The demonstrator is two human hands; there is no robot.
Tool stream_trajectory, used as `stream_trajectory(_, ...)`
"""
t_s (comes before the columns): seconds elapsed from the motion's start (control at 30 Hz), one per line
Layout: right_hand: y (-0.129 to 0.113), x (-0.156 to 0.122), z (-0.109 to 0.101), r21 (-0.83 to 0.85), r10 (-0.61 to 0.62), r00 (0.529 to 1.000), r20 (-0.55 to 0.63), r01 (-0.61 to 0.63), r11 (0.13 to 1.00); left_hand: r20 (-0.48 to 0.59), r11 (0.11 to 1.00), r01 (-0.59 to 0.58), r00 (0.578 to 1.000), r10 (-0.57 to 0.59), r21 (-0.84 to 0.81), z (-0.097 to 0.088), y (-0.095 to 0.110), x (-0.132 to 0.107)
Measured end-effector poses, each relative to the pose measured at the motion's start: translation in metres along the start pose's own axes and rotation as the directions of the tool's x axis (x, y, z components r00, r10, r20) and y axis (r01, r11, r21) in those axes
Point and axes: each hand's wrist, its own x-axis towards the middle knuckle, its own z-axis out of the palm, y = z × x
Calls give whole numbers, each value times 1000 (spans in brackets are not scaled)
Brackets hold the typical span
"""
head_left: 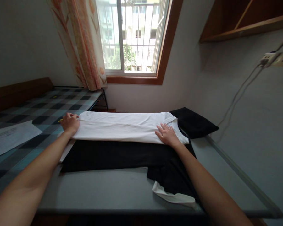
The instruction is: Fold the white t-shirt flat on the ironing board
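A white shirt (122,127), folded into a long strip, lies across a grey table (103,191). Under it lies a black garment (122,155) with a white cuff or hem (173,197) showing near the table's front edge. My left hand (70,123) is curled over the left end of the white shirt and grips its edge. At the strip's right end, by the collar, my right hand (167,134) rests flat with its fingers spread. A folded black cloth (193,122) lies just beyond the collar at the table's far right.
A bed with a checked blue and black cover (37,110) stands to the left, with a white sheet of paper (10,136) on it. A window (129,36) with a patterned curtain (81,44) is ahead. A wall socket with cables (273,59) and a wooden shelf (245,18) are on the right.
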Motion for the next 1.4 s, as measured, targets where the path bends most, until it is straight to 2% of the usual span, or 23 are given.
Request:
stream_trajectory(0.03, -2, 0, -1, -3, -20, 999, -28, 20, 1000, -25, 999, -47, 999, 46, -9, 2, 8, -3)
stream_trajectory(0.1, -7, -1, -2, 6, -83, 994, -67, 84, 996, -28, 972, -225, 974, 224, -65, 7, 26, -12)
stream_trajectory(0.13, -10, -1, -2, 16, -115, 991, -64, 116, 993, -1, 933, -342, 939, 344, -106, 11, 35, -17)
stream_trajectory(0.2, -15, -1, 0, 38, -157, 987, -15, 158, 987, 100, 823, -539, 822, 560, -180, 19, 50, -27)
stream_trajectory(0.23, -18, -1, 1, 47, -164, 986, 17, 163, 986, 163, 780, -593, 765, 623, -200, 23, 55, -32)
stream_trajectory(0.27, -19, 0, 3, 54, -162, 986, 43, 160, 986, 220, 758, -619, 725, 652, -206, 27, 59, -36)
stream_trajectory(0.3, -20, 0, 3, 62, -159, 985, 60, 155, 986, 263, 756, -624, 709, 655, -199, 30, 61, -38)
stream_trajectory(0.4, -18, -1, 3, 92, -156, 986, 56, 151, 984, 299, 779, -604, 721, 625, -170, 32, 60, -41)
stream_trajectory(0.5, -11, -8, 0, 145, -213, 977, 5, 210, 967, 319, 791, -586, 727, 608, -173, 24, 55, -46)
stream_trajectory(0.57, -2, -17, -2, 177, -269, 962, -53, 274, 945, 345, 779, -591, 701, 625, -210, 15, 50, -53)
stream_trajectory(0.6, 3, -23, -3, 184, -293, 952, -87, 305, 935, 348, 756, -608, 673, 653, -242, 10, 47, -58)
stream_trajectory(0.7, 23, -42, -7, 160, -345, 921, -180, 374, 914, 262, 627, -698, 569, 779, -347, -3, 38, -74)
stream_trajectory(0.73, 31, -47, -10, 141, -361, 911, -201, 392, 909, 207, 584, -725, 548, 810, -366, -7, 35, -79)
stream_trajectory(0.8, 47, -57, -18, 87, -399, 890, -222, 425, 901, 113, 535, -763, 534, 838, -361, -12, 29, -85)
stream_trajectory(0.87, 63, -65, -27, 14, -440, 873, -212, 453, 891, 82, 523, -791, 527, 846, -317, -17, 20, -87)
stream_trajectory(0.97, 83, -72, -37, -103, -479, 865, -152, 468, 878, 136, 546, -806, 529, 838, -229, -23, -1, -83)
stream_trajectory(1.03, 92, -76, -38, -154, -478, 869, -127, 459, 875, 191, 602, -780, 573, 797, -171, -26, -19, -79)
stream_trajectory(1.2, 94, -80, -27, -179, -452, 878, -157, 425, 887, 241, 799, -601, 775, 584, -1, -30, -57, -76)
stream_trajectory(1.27, 90, -81, -22, -171, -424, 890, -166, 398, 901, 283, 837, -546, 808, 517, 29, -32, -62, -77)
stream_trajectory(1.4, 84, -84, -17, -98, -334, 922, -197, 320, 942, 351, 876, -480, 826, 441, 31, -33, -64, -79)
